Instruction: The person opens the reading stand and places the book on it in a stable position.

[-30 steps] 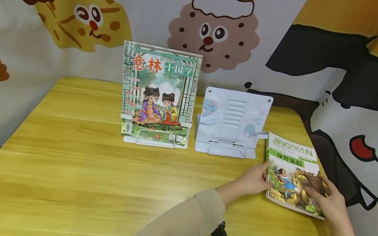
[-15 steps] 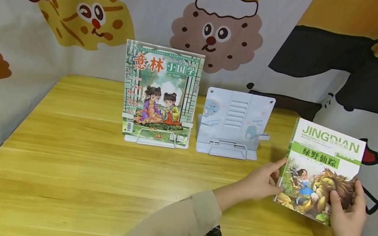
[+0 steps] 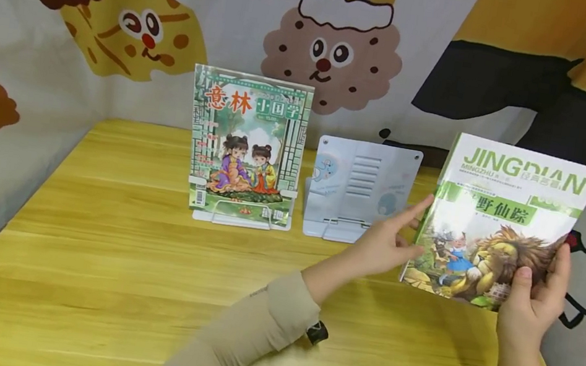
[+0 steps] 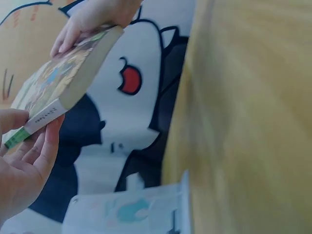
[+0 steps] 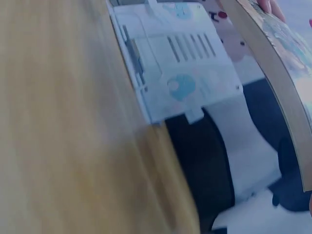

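A paperback book with a lion on its cover is held up, tilted, above the table's right side. My left hand grips its spine side, thumb in front and fingers behind, as the left wrist view shows on the book. The right hand holds the lower right part, thumb across the cover. Just left of the book stands a pale blue book stand with slots and a wire foot, partly covered by my left hand. In the right wrist view the book's page edge shows beside the stand.
A green magazine leans upright on a second stand left of the bare one. Both stand near the back of the yellow wooden table. A curtain with cartoon prints hangs close behind and at the right.
The book has been lifted from beside the stand, raised higher and tipped more upright. Both hands have moved up with it, and the left hand has most recently shifted leftward, overlapping the stand's edge.
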{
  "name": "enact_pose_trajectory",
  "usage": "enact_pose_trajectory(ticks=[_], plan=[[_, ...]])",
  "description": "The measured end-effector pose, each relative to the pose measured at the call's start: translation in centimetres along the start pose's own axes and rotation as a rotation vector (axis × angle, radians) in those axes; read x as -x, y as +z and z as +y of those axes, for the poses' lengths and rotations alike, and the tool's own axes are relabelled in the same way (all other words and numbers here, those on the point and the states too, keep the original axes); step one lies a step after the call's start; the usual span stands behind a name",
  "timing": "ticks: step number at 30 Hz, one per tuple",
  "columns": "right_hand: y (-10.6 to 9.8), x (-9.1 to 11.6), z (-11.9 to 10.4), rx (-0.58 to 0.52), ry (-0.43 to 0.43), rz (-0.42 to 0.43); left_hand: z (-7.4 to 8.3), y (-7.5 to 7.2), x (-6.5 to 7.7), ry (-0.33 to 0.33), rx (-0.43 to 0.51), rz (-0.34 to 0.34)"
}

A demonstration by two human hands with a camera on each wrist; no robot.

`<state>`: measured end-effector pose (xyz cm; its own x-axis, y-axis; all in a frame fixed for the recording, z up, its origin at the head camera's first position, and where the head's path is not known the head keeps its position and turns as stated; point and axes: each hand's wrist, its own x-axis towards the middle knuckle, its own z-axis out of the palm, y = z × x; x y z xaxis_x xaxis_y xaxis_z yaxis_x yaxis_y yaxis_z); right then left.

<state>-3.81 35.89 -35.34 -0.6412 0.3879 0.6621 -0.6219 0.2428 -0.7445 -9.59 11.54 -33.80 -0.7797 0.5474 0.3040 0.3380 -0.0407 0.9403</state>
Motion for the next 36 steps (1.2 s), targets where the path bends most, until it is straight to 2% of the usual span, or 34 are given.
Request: enact_pose_trajectory(ticks=[7,11,16,19,22,26,31,36], plan=[[3.7,-2.4,-0.5,-0.140,-0.044,-0.156,1.1,-4.6,-0.3,0.065,0.004,0.054],[5.7,-4.0,-0.7,-0.136,-0.053,-0.251,1.7,-7.3,-0.6,0.099,-0.041,0.074],[8.0,-6.3,-1.1,-0.155,-0.010,-0.316,2.4,-10.1,-1.0,0.136,-0.129,0.107],[9.4,-7.7,-1.3,-0.078,0.031,-0.342,2.8,-11.6,-1.5,0.147,-0.186,0.156],[10.7,-8.7,-1.1,0.094,0.047,-0.375,2.9,-13.0,-2.0,0.175,-0.261,0.213],[12.2,-9.7,-0.3,0.227,0.062,-0.399,2.3,-14.3,-2.6,0.202,-0.348,0.252],[13.6,-10.0,1.3,0.274,0.094,-0.423,0.9,-15.4,-3.2,0.161,-0.361,0.293],[14.6,-9.7,3.1,0.292,0.077,-0.435,-0.6,-15.8,-3.4,0.102,-0.353,0.330]])
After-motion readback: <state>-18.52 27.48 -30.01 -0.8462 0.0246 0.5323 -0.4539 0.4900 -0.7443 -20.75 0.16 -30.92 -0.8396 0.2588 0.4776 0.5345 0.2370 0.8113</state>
